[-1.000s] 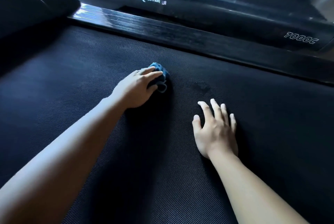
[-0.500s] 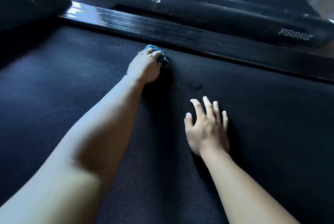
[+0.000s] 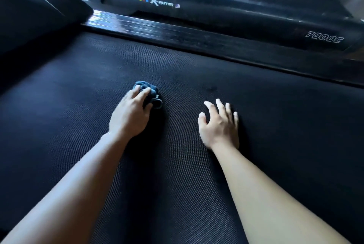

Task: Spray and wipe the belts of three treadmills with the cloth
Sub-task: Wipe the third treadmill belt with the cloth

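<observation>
A black textured treadmill belt (image 3: 78,105) fills most of the view. My left hand (image 3: 131,114) lies on a bunched dark blue cloth (image 3: 151,94) in the middle of the belt, fingers curled over it and pressing it down. Only the cloth's far edge and a small loop show past the fingers. My right hand (image 3: 219,123) rests flat on the belt to the right of the cloth, fingers spread, holding nothing. No spray bottle is in view.
A glossy black side rail (image 3: 177,35) borders the belt's far edge. Beyond it stands a second treadmill (image 3: 236,7) marked X-Runner and 7000C. A dark motor cover (image 3: 35,13) rises at the upper left.
My left hand has pulled the cloth back from the side rail towards me, to the middle of the belt. My right hand has stayed flat on the belt.
</observation>
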`<state>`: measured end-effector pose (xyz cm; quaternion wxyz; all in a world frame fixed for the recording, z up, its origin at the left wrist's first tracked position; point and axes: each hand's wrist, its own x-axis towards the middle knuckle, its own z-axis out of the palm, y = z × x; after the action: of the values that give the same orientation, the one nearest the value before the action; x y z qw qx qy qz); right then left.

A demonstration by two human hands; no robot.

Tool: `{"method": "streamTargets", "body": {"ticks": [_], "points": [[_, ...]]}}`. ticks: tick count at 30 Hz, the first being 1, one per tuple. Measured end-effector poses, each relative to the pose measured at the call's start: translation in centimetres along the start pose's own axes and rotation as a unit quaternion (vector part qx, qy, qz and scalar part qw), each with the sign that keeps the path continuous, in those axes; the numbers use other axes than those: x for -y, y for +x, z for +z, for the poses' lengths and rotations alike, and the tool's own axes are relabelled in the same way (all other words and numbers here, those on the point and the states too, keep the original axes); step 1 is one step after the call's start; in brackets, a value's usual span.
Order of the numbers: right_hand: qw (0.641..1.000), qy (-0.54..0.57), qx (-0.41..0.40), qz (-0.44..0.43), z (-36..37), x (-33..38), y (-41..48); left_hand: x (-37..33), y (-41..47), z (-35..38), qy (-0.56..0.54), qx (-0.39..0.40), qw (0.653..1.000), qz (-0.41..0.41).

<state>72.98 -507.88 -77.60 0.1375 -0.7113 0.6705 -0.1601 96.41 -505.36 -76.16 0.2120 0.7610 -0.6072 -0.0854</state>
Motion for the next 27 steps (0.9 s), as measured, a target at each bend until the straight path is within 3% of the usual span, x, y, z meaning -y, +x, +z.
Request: {"method": "streamTargets", "body": {"ticks": [5, 9, 16, 22, 24, 27], "points": [[0.996, 0.084, 0.031, -0.022, -2.0, -1.0, -0.1, -1.1, 2.2, 0.2, 0.0, -0.002, 0.999, -0.054], [0.998, 0.059, -0.004, -0.011, -4.3, -5.0, -0.5, -4.2, 4.0, 2.1, -0.003, 0.017, 0.999, -0.037], [0.997, -0.041, -0.026, 0.061, -7.4, -12.4, -2.4, -12.9, 2.7, 6.8, 0.011, 0.051, 0.993, 0.104], [0.994, -0.069, -0.006, 0.087, -6.8, -14.4, -3.5, -17.1, -4.7, 8.6, 0.008, 0.091, 0.961, 0.26], [0.994, -0.07, -0.015, 0.088, -6.6, -14.4, -3.5, -16.1, -7.0, 7.6, 0.006, 0.092, 0.956, 0.277], [0.993, -0.078, -0.019, 0.088, -6.5, -14.3, -3.5, -12.4, -8.8, 5.4, 0.02, 0.089, 0.967, 0.236]]}}
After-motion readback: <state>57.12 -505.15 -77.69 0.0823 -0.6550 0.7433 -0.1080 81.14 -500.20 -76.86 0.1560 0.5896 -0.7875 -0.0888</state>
